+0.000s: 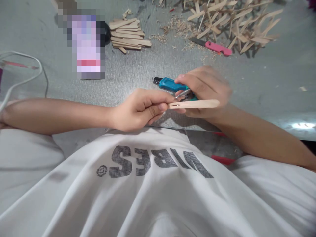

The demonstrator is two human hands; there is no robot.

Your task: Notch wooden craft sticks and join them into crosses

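My left hand (140,110) pinches one end of a flat wooden stick (202,104) between thumb and fingers. The stick points right and has a small dark slot near the pinched end. My right hand (207,89), slightly blurred, is closed around a small metal tool (184,94) with teal handles, partly hidden by the fingers. The tool's metal tip lies beside my left fingertips, just above the stick. A blue cutter (171,84) with a black end lies on the table, next to my right fingertips.
A pink-handled knife (218,48) lies among wood shavings (177,28). Loose sticks (237,21) are heaped at the back right, and a bundle of sticks (128,34) lies back centre beside a pixelated object (86,46). A white cable (24,56) curves at the left.
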